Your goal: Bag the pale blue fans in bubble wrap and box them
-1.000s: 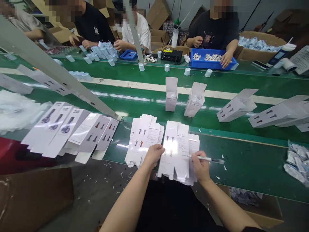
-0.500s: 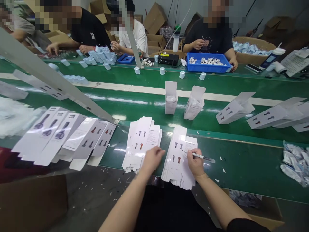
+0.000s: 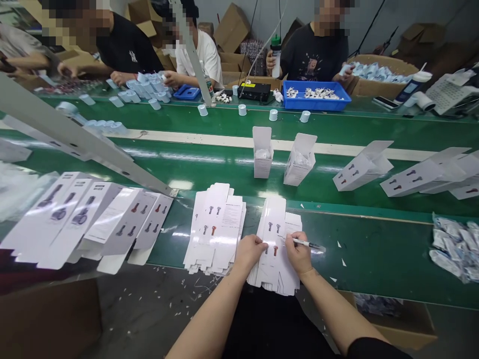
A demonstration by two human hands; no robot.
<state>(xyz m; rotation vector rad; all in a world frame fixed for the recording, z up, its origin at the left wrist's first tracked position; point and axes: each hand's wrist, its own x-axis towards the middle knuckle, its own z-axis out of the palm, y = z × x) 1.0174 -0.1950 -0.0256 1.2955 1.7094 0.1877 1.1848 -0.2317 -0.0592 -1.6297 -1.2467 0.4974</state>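
Two stacks of flattened white cartons with small printed pictures lie at the table's front edge. My left hand point(image 3: 250, 253) is at the left edge of the right-hand carton stack point(image 3: 275, 271). Its fingers are bent and pressed together, with the tips touching the top carton; whether they pinch its edge cannot be seen. A pen point(image 3: 307, 244) with a clear cap end is gripped in my right hand point(image 3: 300, 254), which rests on the right side of the same stack, tip toward the cartons. The left-hand carton stack point(image 3: 215, 229) lies apart from both hands.
Folded-up printed cartons point(image 3: 90, 209) lean together at left beside a slanted metal post point(image 3: 123, 172). Open filled boxes point(image 3: 262, 164) stand on the green belt point(image 3: 209, 169). Bagged parts point(image 3: 454, 247) lie at right. Co-workers sit across, near a blue tray point(image 3: 316, 103) and pale blue cups point(image 3: 144, 89).
My left hand has moved right, from between the stacks onto the right-hand stack's edge. My right hand keeps the pen over the same stack. A co-worker opposite has taken hold of a bottle.
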